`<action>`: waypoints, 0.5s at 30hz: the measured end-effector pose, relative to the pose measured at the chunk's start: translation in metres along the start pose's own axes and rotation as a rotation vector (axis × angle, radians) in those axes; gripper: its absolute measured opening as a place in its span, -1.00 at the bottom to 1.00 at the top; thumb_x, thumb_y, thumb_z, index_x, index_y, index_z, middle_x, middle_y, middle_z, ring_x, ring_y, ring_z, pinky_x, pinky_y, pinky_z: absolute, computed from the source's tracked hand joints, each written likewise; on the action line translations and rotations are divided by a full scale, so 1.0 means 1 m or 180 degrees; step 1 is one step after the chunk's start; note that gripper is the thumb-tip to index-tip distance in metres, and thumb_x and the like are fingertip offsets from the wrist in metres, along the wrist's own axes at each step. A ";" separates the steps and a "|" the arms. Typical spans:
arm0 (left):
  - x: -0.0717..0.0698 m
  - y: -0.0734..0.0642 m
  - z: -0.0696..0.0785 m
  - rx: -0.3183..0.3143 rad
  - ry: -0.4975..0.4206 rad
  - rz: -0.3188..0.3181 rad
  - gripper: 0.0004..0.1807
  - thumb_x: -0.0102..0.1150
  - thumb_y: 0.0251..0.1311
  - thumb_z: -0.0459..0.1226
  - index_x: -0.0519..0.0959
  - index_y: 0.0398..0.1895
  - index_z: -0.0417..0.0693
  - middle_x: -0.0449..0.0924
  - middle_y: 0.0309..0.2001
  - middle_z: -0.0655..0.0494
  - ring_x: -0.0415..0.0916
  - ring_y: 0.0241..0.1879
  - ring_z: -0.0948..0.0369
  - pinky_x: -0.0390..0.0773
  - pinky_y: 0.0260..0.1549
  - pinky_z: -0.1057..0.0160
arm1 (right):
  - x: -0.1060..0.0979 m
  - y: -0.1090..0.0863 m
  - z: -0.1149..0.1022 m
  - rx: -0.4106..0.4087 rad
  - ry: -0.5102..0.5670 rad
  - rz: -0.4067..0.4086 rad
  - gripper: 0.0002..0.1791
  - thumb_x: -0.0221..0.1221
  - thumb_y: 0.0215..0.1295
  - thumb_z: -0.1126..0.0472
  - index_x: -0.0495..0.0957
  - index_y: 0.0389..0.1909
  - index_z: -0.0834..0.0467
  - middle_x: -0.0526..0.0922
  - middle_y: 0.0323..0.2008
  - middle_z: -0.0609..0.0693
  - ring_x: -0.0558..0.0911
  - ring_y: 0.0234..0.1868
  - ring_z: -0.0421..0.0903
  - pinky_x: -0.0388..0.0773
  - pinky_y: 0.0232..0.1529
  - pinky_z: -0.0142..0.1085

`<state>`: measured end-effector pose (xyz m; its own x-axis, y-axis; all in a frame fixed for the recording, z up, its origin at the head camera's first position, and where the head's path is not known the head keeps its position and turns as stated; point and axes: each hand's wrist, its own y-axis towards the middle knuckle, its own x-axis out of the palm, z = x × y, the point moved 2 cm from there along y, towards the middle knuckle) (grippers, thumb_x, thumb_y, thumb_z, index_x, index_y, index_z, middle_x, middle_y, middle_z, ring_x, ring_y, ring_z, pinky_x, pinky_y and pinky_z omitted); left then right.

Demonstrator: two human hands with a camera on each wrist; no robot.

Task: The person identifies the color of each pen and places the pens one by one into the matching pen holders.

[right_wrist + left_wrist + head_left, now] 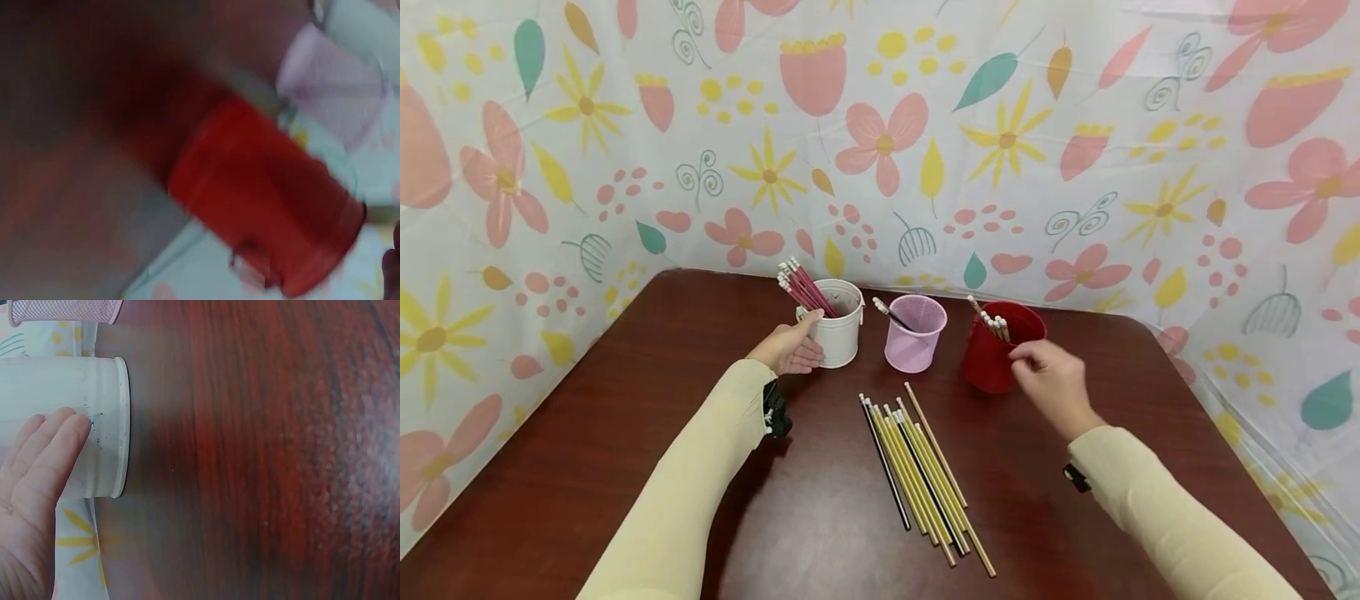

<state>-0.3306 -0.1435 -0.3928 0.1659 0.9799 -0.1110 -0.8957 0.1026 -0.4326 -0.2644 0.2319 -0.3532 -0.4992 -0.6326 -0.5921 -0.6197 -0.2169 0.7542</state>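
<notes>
In the head view, a white bucket (837, 337) holding several pink pencils (802, 285) stands at the back. Straight fingers of my left hand (793, 346) lie against its side, the thumb near its rim; the left wrist view shows the fingers along the white wall (103, 394). My right hand (1051, 383), fingers loosely curled, is beside the rim of a red bucket (988, 358) that holds several pencils (995, 323). Nothing shows in that hand. The right wrist view is blurred, with the red bucket (269, 194) at its middle and fingertips (391, 272) at the edge.
Between the buckets stands a pink mesh cup (913, 342) with a few dark pencils (891, 313). Several yellow and black pencils (917, 475) lie in a loose bunch on the brown table (805, 517). A flowered cloth (880, 125) hangs behind.
</notes>
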 end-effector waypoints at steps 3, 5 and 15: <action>0.000 -0.001 0.002 0.0022 0.0009 -0.0005 -0.14 -0.17 0.30 0.23 0.44 0.04 -0.53 0.59 -0.07 -0.28 0.59 -0.13 0.01 0.50 0.04 0.04 | 0.021 -0.009 -0.009 0.0021 0.0173 -0.1169 -0.84 0.21 -0.01 0.50 0.67 -0.42 0.24 0.67 -0.45 0.03 0.54 -0.47 -0.10 0.52 -0.39 -0.26; -0.001 -0.003 0.002 0.0012 0.0005 0.0022 -0.14 -0.17 0.30 0.23 0.44 0.04 -0.53 0.60 -0.09 -0.26 0.59 -0.14 0.02 0.50 0.04 0.05 | 0.035 -0.012 -0.017 0.0142 0.0286 -0.2014 -0.90 0.25 0.07 0.41 0.68 -0.38 0.23 0.67 -0.45 -0.04 0.50 -0.49 -0.19 0.52 -0.41 -0.29; 0.003 -0.001 0.000 -0.0014 -0.0108 0.0129 -0.15 -0.14 0.30 0.23 0.45 0.03 -0.52 0.59 -0.08 -0.27 0.58 -0.10 -0.01 0.50 0.05 0.05 | 0.079 -0.022 -0.047 0.1243 0.0026 -0.3206 -0.79 0.19 0.22 0.23 0.65 -0.57 0.17 0.52 -0.74 -0.07 0.48 -0.66 -0.18 0.48 -0.52 -0.34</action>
<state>-0.3291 -0.1410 -0.3928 0.1154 0.9885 -0.0981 -0.8996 0.0621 -0.4322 -0.2622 0.1519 -0.4031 0.3511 -0.3010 -0.8866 -0.8941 -0.3891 -0.2220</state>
